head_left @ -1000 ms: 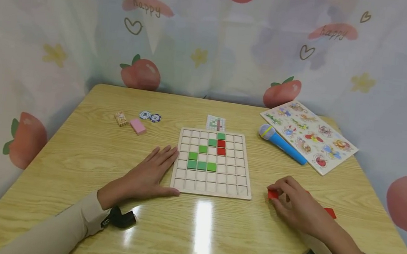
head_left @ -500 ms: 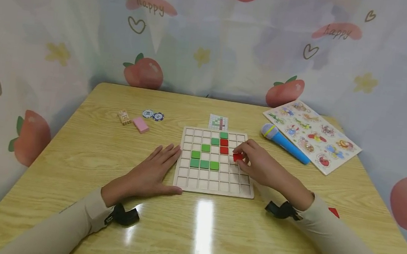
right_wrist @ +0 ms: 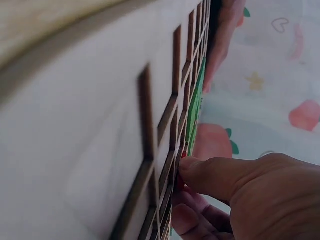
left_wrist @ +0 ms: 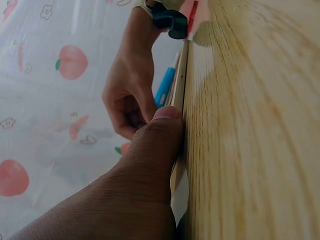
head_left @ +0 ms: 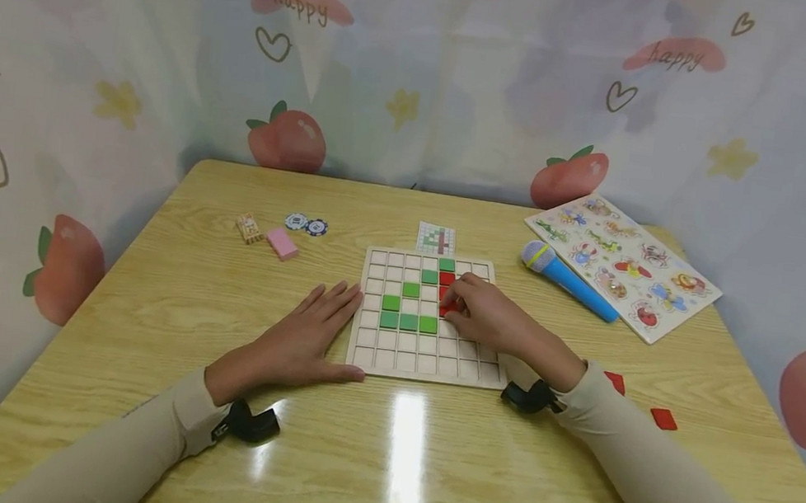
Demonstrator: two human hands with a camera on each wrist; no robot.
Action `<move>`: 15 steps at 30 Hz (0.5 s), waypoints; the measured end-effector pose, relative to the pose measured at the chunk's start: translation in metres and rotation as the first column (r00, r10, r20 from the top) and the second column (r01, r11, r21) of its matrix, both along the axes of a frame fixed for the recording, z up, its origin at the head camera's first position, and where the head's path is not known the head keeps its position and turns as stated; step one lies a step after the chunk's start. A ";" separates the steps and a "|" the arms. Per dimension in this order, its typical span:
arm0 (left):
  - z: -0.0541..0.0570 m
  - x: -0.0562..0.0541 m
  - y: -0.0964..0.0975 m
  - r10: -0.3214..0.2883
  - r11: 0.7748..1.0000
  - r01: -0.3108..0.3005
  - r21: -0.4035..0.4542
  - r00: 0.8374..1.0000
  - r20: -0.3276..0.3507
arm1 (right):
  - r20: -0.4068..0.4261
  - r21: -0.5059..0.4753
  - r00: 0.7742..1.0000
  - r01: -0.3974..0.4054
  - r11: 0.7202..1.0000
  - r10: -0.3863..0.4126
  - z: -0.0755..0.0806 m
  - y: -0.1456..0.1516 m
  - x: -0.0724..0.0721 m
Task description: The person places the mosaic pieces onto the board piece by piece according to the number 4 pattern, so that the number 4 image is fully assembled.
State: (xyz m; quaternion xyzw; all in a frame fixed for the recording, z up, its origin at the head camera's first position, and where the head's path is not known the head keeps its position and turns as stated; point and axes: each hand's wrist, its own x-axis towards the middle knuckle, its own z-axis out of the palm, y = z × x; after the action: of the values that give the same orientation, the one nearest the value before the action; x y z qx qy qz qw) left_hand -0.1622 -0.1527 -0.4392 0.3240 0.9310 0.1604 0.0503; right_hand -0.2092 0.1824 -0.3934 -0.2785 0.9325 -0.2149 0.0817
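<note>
A wooden grid board [head_left: 383, 359] lies on the table with several green tiles [head_left: 411, 290] and a column of red tiles [head_left: 447, 279] in its cells. My right hand [head_left: 491, 318] is over the board and pinches a red tile [head_left: 445, 311] between thumb and fingers, at the cell just below the other red ones. Its edge also shows under the thumb in the right wrist view, as a red sliver [right_wrist: 180, 185]. My left hand [head_left: 295, 345] rests with straight fingers along the board's left edge, its thumb [left_wrist: 167, 113] at the near corner.
Two loose red tiles [head_left: 663, 418] lie at the right. A small pattern card [head_left: 437, 239] sits behind the board. Beyond are a blue toy microphone [head_left: 571, 283] and an insect puzzle board [head_left: 629, 265]. At back left lie a pink block [head_left: 282, 243], a patterned block [head_left: 250, 228] and two chips [head_left: 315, 227].
My right hand has carried a red tile from the table's right side leftward onto the board, to the bottom of the red column. The left hand has stayed at the board's edge.
</note>
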 end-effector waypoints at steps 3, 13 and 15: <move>0.001 0.000 0.000 0.002 1.000 -0.002 -0.011 1.000 0.000 | -0.022 -0.008 1.000 -0.003 1.000 0.003 -0.003 0.000 0.000; 0.002 -0.001 0.002 0.015 1.000 -0.014 -0.028 1.000 0.025 | -0.108 -0.034 0.992 -0.063 0.997 0.059 0.001 0.021 0.013; 0.001 -0.002 0.002 0.015 0.999 -0.014 -0.029 1.000 0.026 | -0.154 -0.071 0.987 -0.051 0.996 0.039 0.006 0.036 0.020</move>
State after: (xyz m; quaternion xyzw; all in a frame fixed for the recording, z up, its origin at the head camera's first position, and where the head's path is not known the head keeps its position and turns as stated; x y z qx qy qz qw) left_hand -0.1639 -0.1511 -0.4383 0.3145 0.9347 0.1517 0.0659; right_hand -0.1895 0.2184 -0.3876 -0.3180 0.9209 -0.2256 0.0043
